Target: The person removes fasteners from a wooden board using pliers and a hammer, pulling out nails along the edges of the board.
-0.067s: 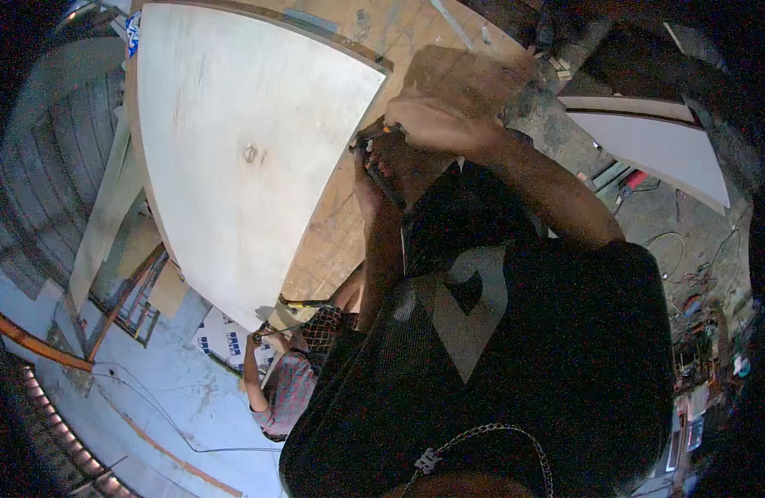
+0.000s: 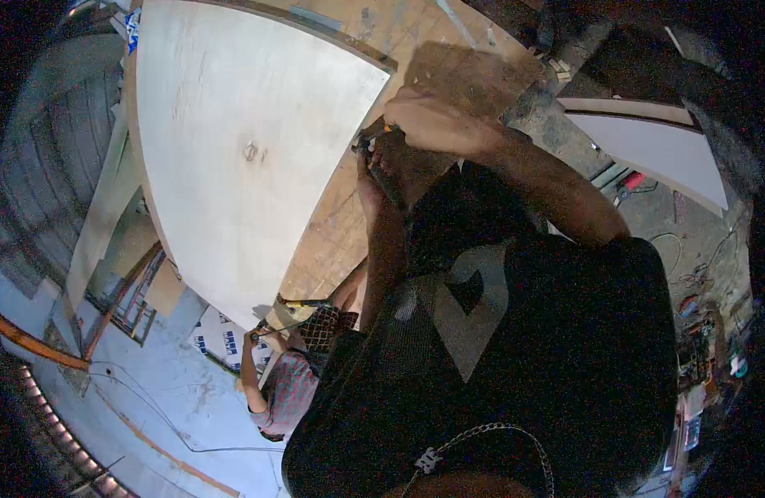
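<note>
steadily, brace dark tool [image 2: 366, 144] by near edge of tabletop [image 2: 324, 249] w/ r hand [image 2: 436, 124] closed round its orange end, l hand [image 2: 371, 187] curled close by (can't tell grip), w/o nicking white panel [image 2: 233, 216] beside it

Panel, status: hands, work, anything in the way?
Right hand, left hand together at dark tool; grips unclear. Panel alongside, on wooden top. Co-worker at its lower tip; no visible obstruction.
</note>
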Action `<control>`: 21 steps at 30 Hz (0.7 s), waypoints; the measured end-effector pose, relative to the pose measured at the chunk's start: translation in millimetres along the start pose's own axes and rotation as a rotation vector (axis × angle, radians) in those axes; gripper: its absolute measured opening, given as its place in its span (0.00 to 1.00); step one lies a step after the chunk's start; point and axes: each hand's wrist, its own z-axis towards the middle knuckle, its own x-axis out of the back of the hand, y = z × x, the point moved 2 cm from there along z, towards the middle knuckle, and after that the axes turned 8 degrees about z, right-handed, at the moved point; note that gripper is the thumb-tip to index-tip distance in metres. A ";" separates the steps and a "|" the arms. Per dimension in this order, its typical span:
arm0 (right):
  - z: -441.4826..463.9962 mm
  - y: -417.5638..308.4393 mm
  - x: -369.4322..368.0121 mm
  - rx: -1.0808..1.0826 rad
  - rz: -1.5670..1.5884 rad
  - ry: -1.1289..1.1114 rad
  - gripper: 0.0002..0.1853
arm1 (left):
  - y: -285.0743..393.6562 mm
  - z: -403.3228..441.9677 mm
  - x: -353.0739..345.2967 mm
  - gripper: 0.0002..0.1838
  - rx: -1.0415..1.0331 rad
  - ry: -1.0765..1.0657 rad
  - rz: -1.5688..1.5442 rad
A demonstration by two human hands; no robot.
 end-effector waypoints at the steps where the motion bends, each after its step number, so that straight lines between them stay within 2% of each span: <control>1: -2.5 -6.6 11.4 -0.018 -0.097 0.009 0.14 | -5.6 2.5 -3.5 0.23 0.064 -0.095 -0.530; 2: -7.9 -47.0 60.1 0.010 -0.093 -0.099 0.13 | -13.1 9.5 -37.0 0.24 -0.029 0.274 -0.065; 3: -11.2 -71.8 83.5 0.035 -0.076 -0.212 0.12 | -11.9 9.7 -46.9 0.24 -0.098 0.448 0.165; 4: -8.6 -69.7 78.4 0.036 -0.083 -0.215 0.12 | -9.9 8.2 -53.0 0.24 -0.123 0.642 0.404; 7: -3.9 -46.0 32.3 0.099 -0.213 -0.190 0.11 | 3.5 6.0 -16.0 0.26 -0.131 0.445 0.406; 8: -3.4 -40.7 19.3 0.120 -0.253 -0.181 0.11 | 7.5 0.4 7.1 0.25 -0.054 0.280 -0.219; 10: -0.7 -48.1 18.7 0.135 -0.297 -0.171 0.11 | 8.5 -2.9 7.2 0.25 0.033 0.094 -0.841; 11: 4.2 -52.8 19.7 0.116 -0.356 -0.326 0.12 | 6.7 -2.7 4.0 0.25 0.042 0.041 -0.708; 13: 4.6 -56.1 20.5 0.092 -0.423 -0.484 0.13 | 5.2 -1.3 -5.2 0.25 0.052 -0.021 -0.584; 14: 2.3 -53.1 19.0 0.112 -0.423 -0.448 0.13 | 6.6 -1.0 -16.6 0.25 0.023 0.101 -0.155; 16: -1.3 -43.4 15.9 0.154 -0.424 -0.372 0.14 | 14.2 -1.7 -8.9 0.24 -0.005 0.211 0.272; 17: -3.5 -40.5 14.8 0.175 -0.423 -0.334 0.14 | 21.3 -3.8 26.0 0.23 0.002 0.039 0.209; 19: -5.8 -52.1 31.3 0.197 -0.426 -0.299 0.15 | 16.2 -5.2 22.2 0.22 0.006 -0.136 0.142; 20: -7.2 -73.9 61.0 0.187 -0.443 -0.375 0.16 | 7.7 -5.4 -8.7 0.21 -0.101 0.274 0.664; 21: -9.5 -86.1 75.3 0.177 -0.458 -0.451 0.16 | 6.4 -8.1 -20.6 0.21 -0.179 0.468 0.921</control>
